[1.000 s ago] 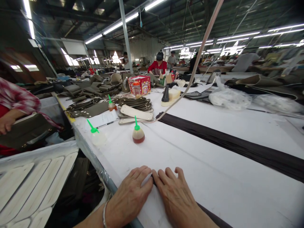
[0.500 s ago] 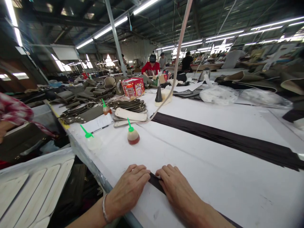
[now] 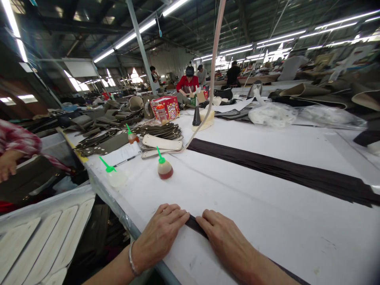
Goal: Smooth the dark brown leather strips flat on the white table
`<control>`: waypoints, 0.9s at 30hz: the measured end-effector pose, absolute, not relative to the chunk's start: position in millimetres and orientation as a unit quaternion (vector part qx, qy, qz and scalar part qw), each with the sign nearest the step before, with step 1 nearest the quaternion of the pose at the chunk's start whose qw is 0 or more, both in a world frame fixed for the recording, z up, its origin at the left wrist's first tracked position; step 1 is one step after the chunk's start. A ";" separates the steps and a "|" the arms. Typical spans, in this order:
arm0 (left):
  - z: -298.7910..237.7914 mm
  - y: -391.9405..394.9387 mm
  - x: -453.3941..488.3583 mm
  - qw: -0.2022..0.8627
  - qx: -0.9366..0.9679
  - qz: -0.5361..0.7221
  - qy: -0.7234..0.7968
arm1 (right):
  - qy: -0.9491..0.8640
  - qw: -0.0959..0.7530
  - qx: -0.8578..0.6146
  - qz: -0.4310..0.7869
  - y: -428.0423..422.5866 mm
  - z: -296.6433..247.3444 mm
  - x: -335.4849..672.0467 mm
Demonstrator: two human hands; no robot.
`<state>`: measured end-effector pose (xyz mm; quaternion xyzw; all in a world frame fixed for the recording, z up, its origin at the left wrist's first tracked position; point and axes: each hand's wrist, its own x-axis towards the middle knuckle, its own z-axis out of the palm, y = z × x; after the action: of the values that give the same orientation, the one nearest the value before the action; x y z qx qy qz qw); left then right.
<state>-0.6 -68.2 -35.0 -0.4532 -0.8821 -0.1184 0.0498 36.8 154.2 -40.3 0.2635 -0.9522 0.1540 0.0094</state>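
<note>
A narrow dark strip (image 3: pixel 196 226) of fabric or leather lies along the near part of the white table (image 3: pixel 246 221), running toward the lower right. At its far end my left hand (image 3: pixel 162 233) presses down, fingers closed together on the strip. My right hand (image 3: pixel 225 237) is just to the right, its fingers curled and pinching the strip's edge. A short length of the strip shows between the two hands; the part under my right hand and forearm is hidden. Beyond them lies a long stack of dark strips (image 3: pixel 267 164).
Squeeze bottles with green spouts, one with reddish liquid (image 3: pixel 165 169) and a pale one (image 3: pixel 114 176), stand ahead. White strap pieces (image 3: pixel 162 143) lie behind them. A pinkish hose (image 3: pixel 214 59) hangs over the table. At left, a co-worker's hand (image 3: pixel 8 164) is beside white panels (image 3: pixel 56 233).
My right hand has slid slightly right along the strip, and its fingers are now bent closer onto the edge. My left hand stays nearly in place. The co-worker's hand at left has shifted into view.
</note>
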 end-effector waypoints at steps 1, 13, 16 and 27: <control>-35.7 -68.6 -0.6 0.053 -0.453 -0.117 -0.882 | -0.951 0.014 0.268 0.153 155.9 -42.0 37.3; -30.0 -66.0 -2.6 0.060 -0.460 -0.101 -0.880 | -0.950 0.033 0.297 0.088 177.3 -40.0 43.4; -28.0 -63.4 -3.3 0.052 -0.465 -0.087 -0.880 | -0.952 0.031 0.291 0.087 183.3 -40.2 46.7; -22.5 -53.9 -3.4 0.055 -0.483 -0.039 -0.873 | -0.940 0.062 0.328 0.077 206.2 -35.4 60.2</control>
<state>-3.4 -53.9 -22.5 -0.4833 -0.8729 -0.0388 0.0548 60.2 206.2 -35.4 0.3277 -0.9396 0.0772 0.0616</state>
